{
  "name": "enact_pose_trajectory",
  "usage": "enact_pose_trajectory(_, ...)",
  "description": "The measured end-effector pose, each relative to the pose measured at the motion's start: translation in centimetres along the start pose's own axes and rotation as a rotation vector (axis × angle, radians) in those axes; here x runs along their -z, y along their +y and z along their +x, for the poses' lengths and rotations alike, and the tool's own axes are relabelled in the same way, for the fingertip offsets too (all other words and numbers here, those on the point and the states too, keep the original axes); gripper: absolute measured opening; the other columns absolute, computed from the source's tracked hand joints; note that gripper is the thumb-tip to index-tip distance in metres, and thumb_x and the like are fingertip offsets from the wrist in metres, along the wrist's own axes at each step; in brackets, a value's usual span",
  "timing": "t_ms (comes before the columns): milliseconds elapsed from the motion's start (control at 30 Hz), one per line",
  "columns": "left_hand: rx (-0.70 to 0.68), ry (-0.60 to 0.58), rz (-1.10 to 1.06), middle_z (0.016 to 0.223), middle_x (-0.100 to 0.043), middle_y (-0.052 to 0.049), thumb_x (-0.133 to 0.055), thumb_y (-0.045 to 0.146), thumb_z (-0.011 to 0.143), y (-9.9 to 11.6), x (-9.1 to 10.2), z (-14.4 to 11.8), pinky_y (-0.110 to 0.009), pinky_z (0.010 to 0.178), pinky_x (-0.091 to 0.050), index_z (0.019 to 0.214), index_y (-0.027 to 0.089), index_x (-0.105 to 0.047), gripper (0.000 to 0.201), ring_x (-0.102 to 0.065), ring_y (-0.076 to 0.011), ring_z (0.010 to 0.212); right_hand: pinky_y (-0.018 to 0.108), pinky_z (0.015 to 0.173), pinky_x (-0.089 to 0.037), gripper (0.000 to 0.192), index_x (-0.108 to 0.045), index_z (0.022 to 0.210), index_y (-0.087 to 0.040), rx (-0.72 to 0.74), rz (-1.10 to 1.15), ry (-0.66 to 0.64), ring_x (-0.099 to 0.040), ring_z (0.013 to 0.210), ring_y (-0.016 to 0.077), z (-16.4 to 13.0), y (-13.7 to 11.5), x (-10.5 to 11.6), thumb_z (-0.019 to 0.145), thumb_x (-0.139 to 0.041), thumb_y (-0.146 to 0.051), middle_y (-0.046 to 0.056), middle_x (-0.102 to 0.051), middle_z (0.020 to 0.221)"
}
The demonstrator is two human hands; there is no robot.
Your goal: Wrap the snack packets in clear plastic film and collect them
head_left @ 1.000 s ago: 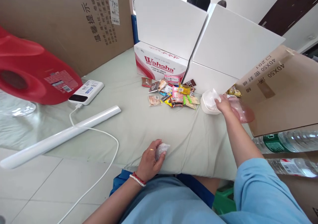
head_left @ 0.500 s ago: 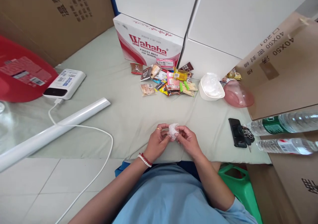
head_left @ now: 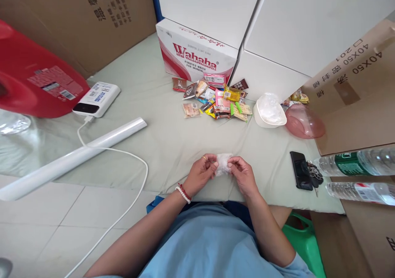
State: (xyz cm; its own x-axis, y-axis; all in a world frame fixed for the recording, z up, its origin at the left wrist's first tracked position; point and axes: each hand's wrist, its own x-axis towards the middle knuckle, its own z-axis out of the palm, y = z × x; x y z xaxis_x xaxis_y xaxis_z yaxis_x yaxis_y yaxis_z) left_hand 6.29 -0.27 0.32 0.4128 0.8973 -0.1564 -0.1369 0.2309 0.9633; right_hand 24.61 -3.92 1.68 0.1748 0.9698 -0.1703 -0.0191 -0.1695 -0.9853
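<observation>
Crinkled translucent plastic has spread flatter between both hands.

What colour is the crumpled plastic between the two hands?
The plastic is cloudy white, best seen in the head view.

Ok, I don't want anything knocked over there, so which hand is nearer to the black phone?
Right. The right hand is left of the black phone, across bare cloth; the left hand is farther left, beyond the crumpled plastic.
</observation>
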Motion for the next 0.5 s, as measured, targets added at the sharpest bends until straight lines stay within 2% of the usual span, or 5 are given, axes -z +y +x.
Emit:
enact_pose_trajectory(100,-0.002,0.018,0.084,0.061,-0.056,0.005,-0.065,0.056,0.09,-0.2,0.0,0.0,-0.023,0.052,-0.039,0.087,0.018,-0.061,0.038,-0.047,-0.0091,0.052,0.03,0.064,-0.049,0.031,-0.071,0.104,-0.026,0.114,-0.137,0.021,-0.054,0.072,0.0149,-0.5,-0.1,0.1,0.092,-0.066,-0.055,0.007,-0.063,0.112)
enact_pose_trajectory(200,-0.029,0.028,0.108,0.063,-0.056,0.004,-0.063,0.056,0.091,-0.2,0.1,0.0,-0.023,0.054,-0.039,0.084,0.019,-0.062,0.038,-0.047,-0.0097,0.055,0.037,0.077,-0.054,0.044,-0.069,0.118,-0.028,0.254,-0.343,0.04,-0.057,0.084,0.0186,-1.2,-0.4,0.3,0.085,-0.074,-0.056,0.01,-0.056,0.134)
enact_pose_trajectory(333,-0.079,0.015,0.113,0.067,-0.058,0.003,-0.064,0.058,0.091,0.0,0.3,-0.1,-0.023,0.058,-0.04,0.08,0.018,-0.063,0.041,-0.048,-0.0099,0.059,0.035,0.073,-0.051,0.023,-0.075,0.101,-0.027,0.269,-0.44,-0.016,-0.058,0.081,0.019,-1.5,-0.1,0.3,0.089,-0.072,-0.048,0.008,-0.066,0.11)
enact_pose_trajectory(400,-0.068,0.023,0.096,0.065,-0.057,0.003,-0.064,0.06,0.091,0.1,0.3,-0.1,-0.023,0.057,-0.04,0.08,0.019,-0.061,0.043,-0.047,-0.0098,0.058,0.032,0.068,-0.047,0.022,-0.075,0.093,-0.026,0.218,-0.319,0.066,-0.055,0.075,0.0167,-1.3,0.3,0.5,0.091,-0.069,-0.047,0.005,-0.066,0.098)
enact_pose_trajectory(500,-0.015,0.037,0.058,0.063,-0.056,0.004,-0.064,0.063,0.09,0.0,0.5,0.0,-0.023,0.055,-0.039,0.08,0.019,-0.058,0.046,-0.046,-0.0094,0.055,0.026,0.056,-0.039,0.028,-0.072,0.087,-0.025,0.073,-0.01,0.206,-0.046,0.063,0.0123,-0.8,0.5,1.3,0.081,-0.079,-0.05,0.0,-0.06,0.081)
